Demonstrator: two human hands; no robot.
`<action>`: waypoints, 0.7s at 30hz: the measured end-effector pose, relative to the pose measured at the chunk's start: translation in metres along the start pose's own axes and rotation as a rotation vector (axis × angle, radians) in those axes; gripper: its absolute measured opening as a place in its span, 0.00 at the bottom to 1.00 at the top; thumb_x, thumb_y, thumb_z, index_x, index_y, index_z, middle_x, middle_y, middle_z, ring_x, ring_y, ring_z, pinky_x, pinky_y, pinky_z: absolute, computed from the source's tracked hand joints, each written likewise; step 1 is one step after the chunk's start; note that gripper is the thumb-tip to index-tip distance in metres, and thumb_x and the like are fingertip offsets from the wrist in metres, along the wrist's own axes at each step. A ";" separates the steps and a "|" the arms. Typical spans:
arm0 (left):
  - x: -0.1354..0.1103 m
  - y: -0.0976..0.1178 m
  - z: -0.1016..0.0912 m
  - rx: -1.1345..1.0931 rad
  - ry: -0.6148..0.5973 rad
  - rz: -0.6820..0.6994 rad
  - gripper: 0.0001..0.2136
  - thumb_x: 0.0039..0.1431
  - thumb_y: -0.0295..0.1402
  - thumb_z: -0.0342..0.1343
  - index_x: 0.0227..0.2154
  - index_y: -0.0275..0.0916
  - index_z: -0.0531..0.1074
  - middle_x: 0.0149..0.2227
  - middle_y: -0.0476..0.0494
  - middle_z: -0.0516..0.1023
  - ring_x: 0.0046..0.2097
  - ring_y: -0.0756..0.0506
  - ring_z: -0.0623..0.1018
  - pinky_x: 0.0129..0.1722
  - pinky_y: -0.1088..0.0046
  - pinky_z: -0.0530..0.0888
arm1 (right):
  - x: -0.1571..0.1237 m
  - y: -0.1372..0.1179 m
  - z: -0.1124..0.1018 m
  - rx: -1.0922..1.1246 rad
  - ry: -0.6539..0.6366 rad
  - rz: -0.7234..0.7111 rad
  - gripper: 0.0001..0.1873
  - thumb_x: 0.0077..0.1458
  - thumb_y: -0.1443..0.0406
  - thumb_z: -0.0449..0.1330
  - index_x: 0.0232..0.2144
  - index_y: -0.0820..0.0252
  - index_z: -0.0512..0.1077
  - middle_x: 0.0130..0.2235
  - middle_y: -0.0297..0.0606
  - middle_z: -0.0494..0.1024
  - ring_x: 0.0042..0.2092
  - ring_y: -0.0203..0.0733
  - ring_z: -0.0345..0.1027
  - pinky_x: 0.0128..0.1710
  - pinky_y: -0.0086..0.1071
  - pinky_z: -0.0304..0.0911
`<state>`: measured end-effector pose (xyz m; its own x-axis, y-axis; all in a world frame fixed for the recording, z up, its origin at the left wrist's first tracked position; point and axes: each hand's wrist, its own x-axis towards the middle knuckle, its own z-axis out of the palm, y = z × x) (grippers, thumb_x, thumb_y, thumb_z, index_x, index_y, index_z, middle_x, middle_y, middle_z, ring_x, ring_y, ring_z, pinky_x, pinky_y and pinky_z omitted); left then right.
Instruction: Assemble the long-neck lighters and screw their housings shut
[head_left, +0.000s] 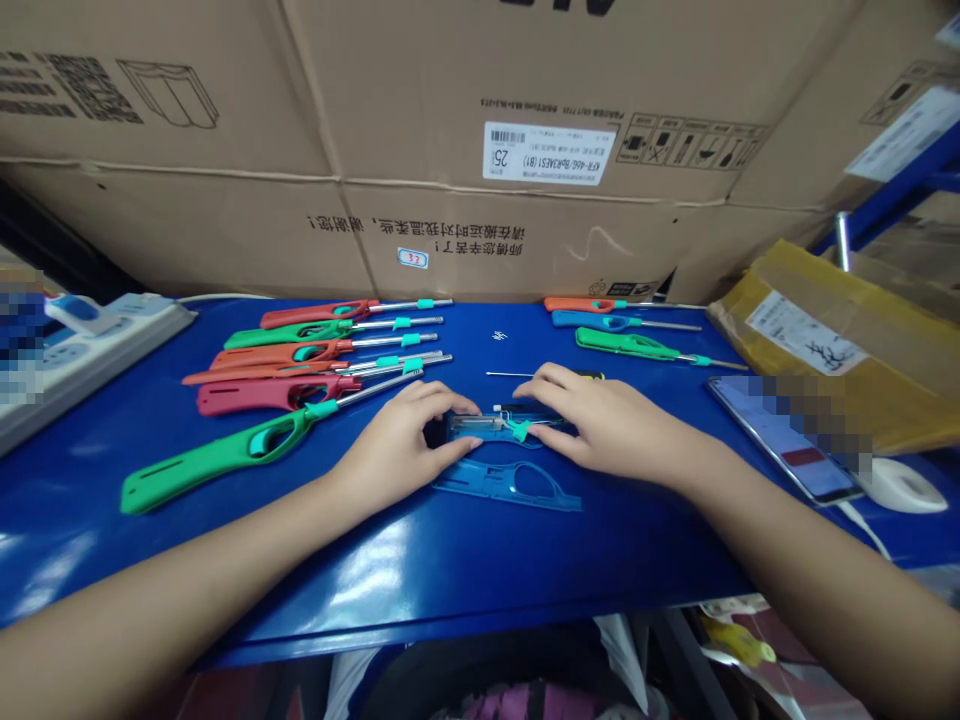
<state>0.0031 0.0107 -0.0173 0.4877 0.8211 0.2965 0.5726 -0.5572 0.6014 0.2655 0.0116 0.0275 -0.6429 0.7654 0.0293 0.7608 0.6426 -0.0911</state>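
Observation:
An opened blue gas lighter [476,424] lies on the table with its inner parts exposed. My left hand [397,432] grips its left end between thumb and fingers. At its other end my right hand [604,422] has thumb and fingers closed around the lighter, the thumb against a teal trigger [517,431]. What the right fingertips pinch is partly hidden. Just in front rests the detached blue shell half [491,484]. A screwdriver [511,375] lies behind, its handle partly covered by my right hand. Several tiny screws [499,336] sit farther back.
Several assembled lighters [217,460] in red, orange and green line the left side. Three more lighters [626,344] lie at back right. A phone [780,435], a yellow parcel [810,340] and a power strip [97,350] flank the work area. A large cardboard box [420,220] stands behind.

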 end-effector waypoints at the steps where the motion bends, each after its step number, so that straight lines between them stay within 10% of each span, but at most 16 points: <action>1: 0.000 0.001 0.000 -0.005 0.006 -0.011 0.11 0.60 0.38 0.64 0.44 0.41 0.78 0.41 0.45 0.80 0.42 0.42 0.75 0.45 0.63 0.73 | 0.002 -0.003 0.003 0.014 0.013 0.001 0.17 0.67 0.60 0.54 0.55 0.55 0.68 0.56 0.42 0.73 0.44 0.46 0.75 0.34 0.36 0.62; 21: 0.000 0.001 0.003 -0.002 0.010 -0.057 0.08 0.60 0.36 0.62 0.39 0.39 0.74 0.40 0.44 0.77 0.41 0.43 0.75 0.43 0.63 0.73 | 0.005 -0.003 0.015 0.257 0.068 -0.065 0.10 0.65 0.58 0.59 0.41 0.56 0.66 0.44 0.38 0.71 0.39 0.41 0.68 0.36 0.33 0.60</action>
<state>0.0057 0.0102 -0.0190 0.4479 0.8528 0.2686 0.5977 -0.5090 0.6194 0.2581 0.0130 0.0127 -0.6754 0.7293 0.1095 0.6652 0.6665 -0.3366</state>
